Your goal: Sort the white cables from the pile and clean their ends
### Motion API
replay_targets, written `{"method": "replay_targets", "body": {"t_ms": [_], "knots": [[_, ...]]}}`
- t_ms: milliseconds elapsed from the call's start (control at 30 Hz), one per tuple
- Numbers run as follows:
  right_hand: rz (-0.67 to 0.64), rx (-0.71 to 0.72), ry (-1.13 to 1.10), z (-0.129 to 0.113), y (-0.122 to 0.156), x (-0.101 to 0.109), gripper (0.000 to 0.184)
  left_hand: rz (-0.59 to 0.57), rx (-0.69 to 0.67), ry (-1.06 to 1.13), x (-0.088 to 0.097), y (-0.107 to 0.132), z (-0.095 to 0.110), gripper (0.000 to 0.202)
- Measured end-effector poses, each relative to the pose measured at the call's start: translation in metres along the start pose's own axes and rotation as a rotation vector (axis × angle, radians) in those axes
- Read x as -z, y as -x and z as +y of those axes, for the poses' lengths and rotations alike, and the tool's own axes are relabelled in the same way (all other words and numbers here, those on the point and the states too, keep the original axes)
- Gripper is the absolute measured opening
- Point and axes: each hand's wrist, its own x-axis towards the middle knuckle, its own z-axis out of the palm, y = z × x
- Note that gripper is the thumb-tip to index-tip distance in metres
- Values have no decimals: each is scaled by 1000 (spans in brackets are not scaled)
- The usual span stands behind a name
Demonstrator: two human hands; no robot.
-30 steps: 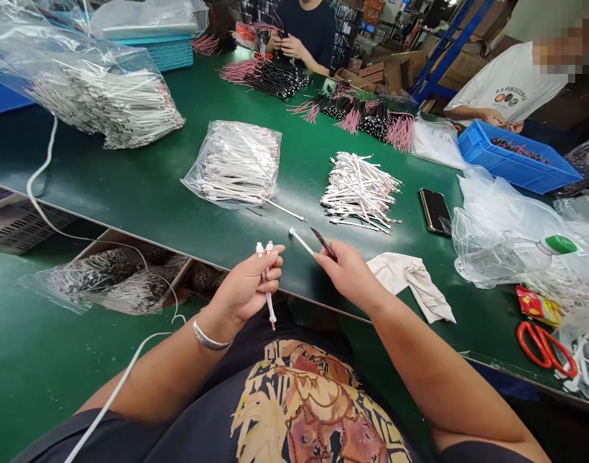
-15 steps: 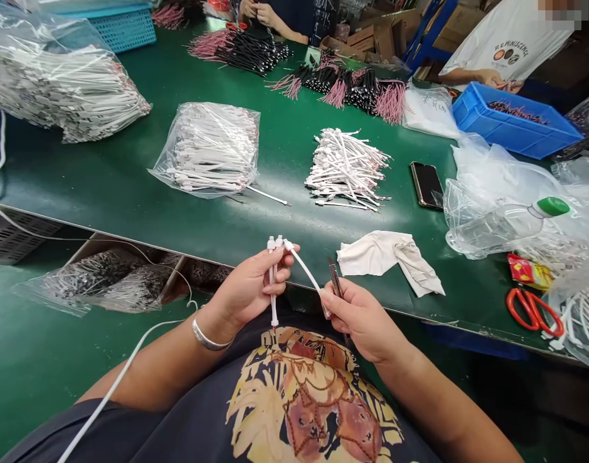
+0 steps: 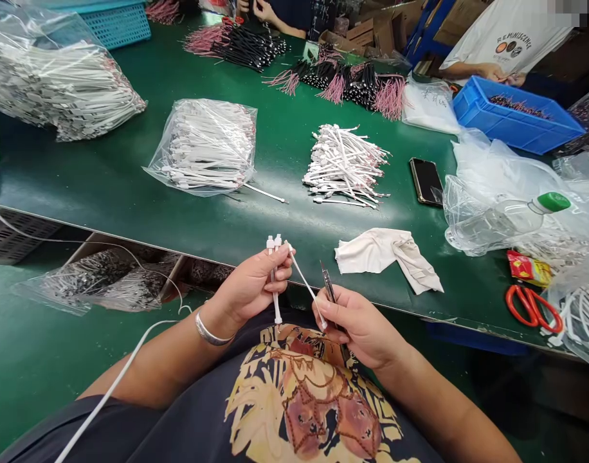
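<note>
White thin cable [image 3: 305, 285] slanting up-left from right hand [image 3: 359, 325], pinched tight near lower end, tip just beside left hand [image 3: 246, 289], closed around upright white leads [image 3: 276, 302].

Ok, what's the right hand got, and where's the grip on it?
The right hand pinches a slim metal tool, perhaps tweezers, by its lower end, and also the end of a white cable at the fingertips.

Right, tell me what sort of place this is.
Most likely a cable-assembly workshop: a long green workbench holds bags of white cables and bundles of black wires with pink ends, and a co-worker is working at the same bench.
</note>
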Motion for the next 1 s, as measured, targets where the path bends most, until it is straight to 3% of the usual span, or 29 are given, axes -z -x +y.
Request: {"method": "replay_targets", "body": {"t_ms": [133,267,333,700,800,900,1000], "knots": [[34,17,85,6,-1,1,29,-42,-127,-179,-1,4,-2,17],[219,220,314,11,-2,7,31,-34,-339,-595,-5,14,-1,19],[287,322,401,12,-2,10,32,-28,-358,-741,-8,18,0,18],[373,517,846,1,-4,9,23,-24,-199,-832,-6,18,-1,23],[354,486,704,-2,-12,9,21,-69,-141,-740,-7,16,-1,22],[209,405,425,-6,-22,10,26,-172,12,-554,-6,11,-1,20],[102,379,281,-11,-29,10,24,-216,161,-391,-3,7,-2,21]]}}
